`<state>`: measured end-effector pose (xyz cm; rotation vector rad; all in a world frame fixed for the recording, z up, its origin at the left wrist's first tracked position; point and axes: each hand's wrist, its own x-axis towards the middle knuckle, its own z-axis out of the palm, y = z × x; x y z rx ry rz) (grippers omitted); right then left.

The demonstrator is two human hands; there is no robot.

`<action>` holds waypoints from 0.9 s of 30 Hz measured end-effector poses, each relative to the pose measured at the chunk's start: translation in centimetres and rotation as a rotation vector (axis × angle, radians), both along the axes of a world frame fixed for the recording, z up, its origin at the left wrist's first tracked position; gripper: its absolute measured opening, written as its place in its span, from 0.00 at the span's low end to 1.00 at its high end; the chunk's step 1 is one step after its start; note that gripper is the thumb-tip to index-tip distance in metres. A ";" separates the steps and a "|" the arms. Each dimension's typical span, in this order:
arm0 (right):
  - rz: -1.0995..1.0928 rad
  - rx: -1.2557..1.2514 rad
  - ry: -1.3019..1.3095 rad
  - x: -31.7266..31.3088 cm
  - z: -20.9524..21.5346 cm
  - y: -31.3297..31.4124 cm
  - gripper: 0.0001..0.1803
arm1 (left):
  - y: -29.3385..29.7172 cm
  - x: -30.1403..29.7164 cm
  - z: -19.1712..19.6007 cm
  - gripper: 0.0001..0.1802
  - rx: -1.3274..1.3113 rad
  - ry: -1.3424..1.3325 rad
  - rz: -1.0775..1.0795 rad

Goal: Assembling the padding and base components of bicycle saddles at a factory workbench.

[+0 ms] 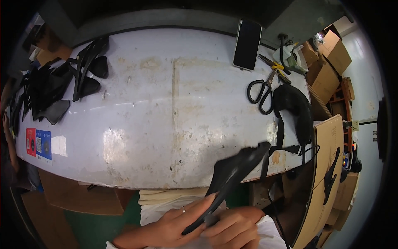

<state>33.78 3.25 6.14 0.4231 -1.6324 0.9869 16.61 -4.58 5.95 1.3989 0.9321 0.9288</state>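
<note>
At the near edge of the table, my left hand [178,222] grips a long, curved black piece [232,172] with a smooth, slightly glossy surface. The piece stands tilted, its narrow far end pointing up and to the right. Its lower tip comes down between my hands. My right hand [234,228] is closed with the fingers curled, close against the lower part of the piece. Something blurred and greyish shows at its fingertips, too unclear to name. A ring is on a finger of my left hand.
Several black pieces [49,89] lie heaped at the table's left. Scissors [263,91], yellow-handled pliers [271,63], a phone [247,45] and a black curved pouch-like item with straps [296,108] lie at the right. Cardboard [325,166] stands beside the table; a person's arm [10,137] shows far left.
</note>
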 end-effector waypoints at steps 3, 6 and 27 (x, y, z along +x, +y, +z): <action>0.085 -0.096 0.094 -1.4 -0.1 -0.8 0.12 | 0.7 1.3 -0.7 0.38 0.140 0.063 0.106; 0.149 -0.103 0.090 -1.6 0.1 -0.4 0.12 | 1.0 1.7 -1.3 0.38 0.165 0.037 0.150; 0.358 -0.342 0.139 -0.5 1.1 1.4 0.11 | 0.4 2.2 0.1 0.37 -0.285 -0.490 0.181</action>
